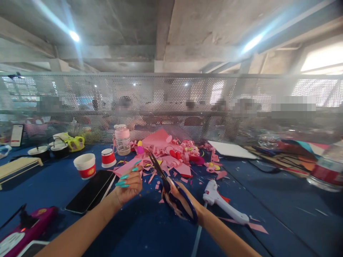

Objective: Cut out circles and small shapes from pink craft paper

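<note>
The right hand (179, 200) grips scissors (163, 178) beside the left hand's (130, 185) pink paper (128, 167).

A bare concrete ceiling (160, 28) with heavy beams is spanning the room, and two long strip lights (252, 42) are glaring down from it. A perforated metal screen (171, 96) is running across the far edge of the blue tabletop (281, 200), with blurred people sitting behind it. Daylight is pouring through a window (321, 59) at the upper right, washing out that corner.
</note>
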Available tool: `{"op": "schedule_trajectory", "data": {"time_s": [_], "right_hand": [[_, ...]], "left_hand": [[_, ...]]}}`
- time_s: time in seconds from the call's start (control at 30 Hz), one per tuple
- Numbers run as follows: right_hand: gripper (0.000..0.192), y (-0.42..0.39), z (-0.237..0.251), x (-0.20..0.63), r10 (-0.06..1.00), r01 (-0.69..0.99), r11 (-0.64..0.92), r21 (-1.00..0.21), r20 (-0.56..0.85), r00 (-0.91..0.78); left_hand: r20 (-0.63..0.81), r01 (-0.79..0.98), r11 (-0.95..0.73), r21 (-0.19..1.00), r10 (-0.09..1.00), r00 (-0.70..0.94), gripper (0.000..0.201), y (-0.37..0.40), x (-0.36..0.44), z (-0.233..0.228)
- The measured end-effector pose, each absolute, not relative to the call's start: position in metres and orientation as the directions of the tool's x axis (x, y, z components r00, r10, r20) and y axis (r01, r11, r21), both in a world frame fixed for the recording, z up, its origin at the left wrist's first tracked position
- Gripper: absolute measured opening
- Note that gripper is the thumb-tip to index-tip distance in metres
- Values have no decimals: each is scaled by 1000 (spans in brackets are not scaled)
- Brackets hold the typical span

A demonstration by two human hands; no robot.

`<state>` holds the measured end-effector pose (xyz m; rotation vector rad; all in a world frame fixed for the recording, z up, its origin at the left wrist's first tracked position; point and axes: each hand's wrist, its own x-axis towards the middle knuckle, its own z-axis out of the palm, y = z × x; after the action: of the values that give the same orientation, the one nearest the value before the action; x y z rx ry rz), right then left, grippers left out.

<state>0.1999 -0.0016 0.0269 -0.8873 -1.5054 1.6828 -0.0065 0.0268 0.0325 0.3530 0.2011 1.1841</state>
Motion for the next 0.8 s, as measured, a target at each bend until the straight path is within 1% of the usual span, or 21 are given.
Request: {"op": "schedule_trajectory", "data": {"time_s": [0.1, 0.17, 0.27, 0.33, 0.43, 0.53, 0.6, 0.67, 0.7, 0.73, 0.77, 0.8], "right_hand": [[55, -5, 38, 199, 866, -37, -15, -999, 5, -500], [53, -7, 43, 197, 882, -12, 5, -1000, 10, -472], [45, -6, 44, 196, 919, 68, 18, -997, -10, -395], [42, -5, 41, 195, 939, 92, 33, -995, -1, -344], [41, -5, 38, 193, 952, 84, 33, -996, 5, -305], [43, -4, 37, 193, 963, 102, 40, -994, 11, -271], [46, -3, 36, 193, 968, 117, 63, -991, 32, -248], [50, -2, 35, 194, 973, 116, 74, -991, 46, -227], [51, -2, 35, 194, 976, 108, 67, -992, 43, -213], [51, -2, 35, 193, 979, 102, 58, -993, 36, -199], [51, -3, 35, 193, 981, 98, 50, -994, 30, -190], [51, -4, 36, 192, 982, 99, 45, -994, 26, -186]], "left_hand": [[-13, -865, 351, 358, 929, 371, 25, 22, -3, 38], [-40, -846, 367, 386, 923, 382, 26, 20, -1, 43], [-55, -818, 385, 427, 914, 401, 24, 19, -1, 45], [-54, -812, 411, 414, 902, 429, 20, 21, -3, 41], [-57, -802, 470, 370, 873, 485, 14, 26, -7, 35], [-65, -804, 454, 384, 882, 467, 13, 33, -8, 33], [-111, -794, 386, 470, 918, 381, 18, 37, -5, 34], [-162, -725, 279, 630, 960, 228, 24, 40, 2, 34], [-136, -668, 188, 720, 982, 130, 28, 41, 6, 33], [-57, -595, 87, 799, 996, 70, 37, 42, 9, 31], [43, -520, -19, 854, 999, 33, 46, 42, 13, 29], [145, -455, -121, 882, 989, 17, 54, 41, 15, 27]]}}
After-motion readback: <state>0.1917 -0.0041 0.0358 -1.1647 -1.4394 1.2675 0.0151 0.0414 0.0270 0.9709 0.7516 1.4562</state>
